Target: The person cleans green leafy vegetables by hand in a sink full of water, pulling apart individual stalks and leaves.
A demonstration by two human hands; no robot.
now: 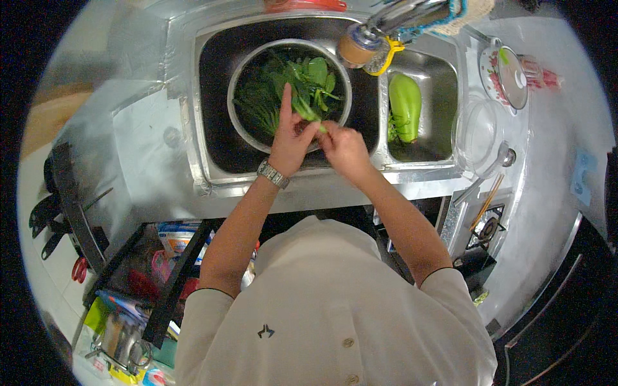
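Observation:
A metal basin (230,99) of dark leafy greens (263,96) stands in the large sink bowl (217,144). Over its near rim my left hand (290,144) holds a bunch of green stems (305,112), with the index finger stretched out along the leaves. The pinched fingers of my right hand (350,149) are on the lower end of the same stems, close beside the left fingertips. Motion blurs the stem ends, and the fingers partly hide them.
A faucet (359,46) reaches over the sink from above. In the smaller sink bowl (437,96) lies a pale green gourd (405,103). A lidded pot (512,77), a clear bowl (478,135) and a gas burner (490,227) are at right. Knives hang on a rack (77,207) at left, above an open drawer (140,255).

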